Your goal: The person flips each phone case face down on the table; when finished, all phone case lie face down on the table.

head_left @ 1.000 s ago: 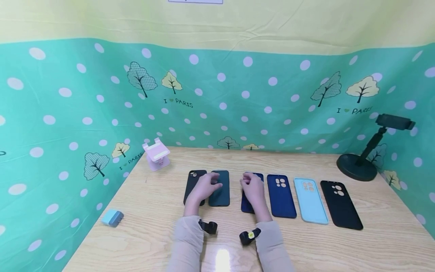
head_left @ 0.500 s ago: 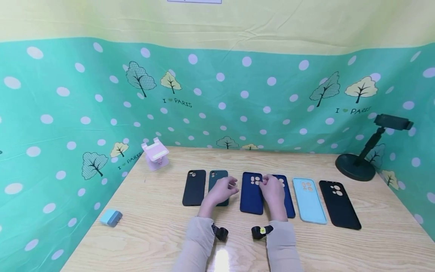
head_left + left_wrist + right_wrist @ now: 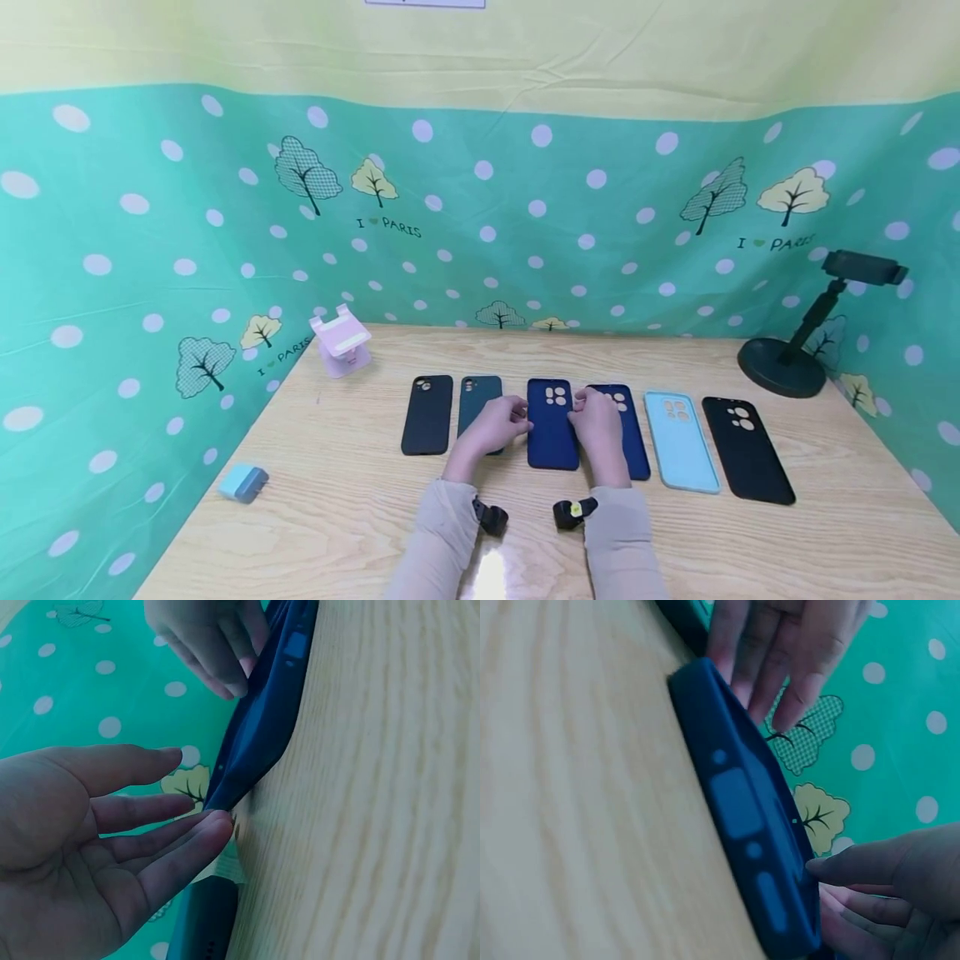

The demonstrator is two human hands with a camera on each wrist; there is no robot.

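Observation:
A navy phone case (image 3: 551, 437) lies on the wooden table between the two hands, its camera cutouts at the far end. My left hand (image 3: 498, 425) is at its left edge, with extended fingertips (image 3: 219, 817) right at the case's corner in the left wrist view. On the other side, my right hand (image 3: 598, 423) is at the right edge. Its thumb tip touches the rim in the right wrist view, and its other fingers (image 3: 870, 907) lie along the outside. The right hand partly covers a second navy case (image 3: 637, 446); the left overlaps a dark teal case (image 3: 477, 398).
A black case (image 3: 427, 417) lies at the row's left end. Farther right are a light blue case (image 3: 684, 446) and another black case (image 3: 750, 454). A lilac stand (image 3: 342, 340), a blue block-like item (image 3: 243, 482) and a black stand (image 3: 783, 367) sit around the row.
The right hand has moved off the navy case to its right edge, uncovering its cutouts. The left hand has moved right, from between the black and teal cases to the navy case's left edge.

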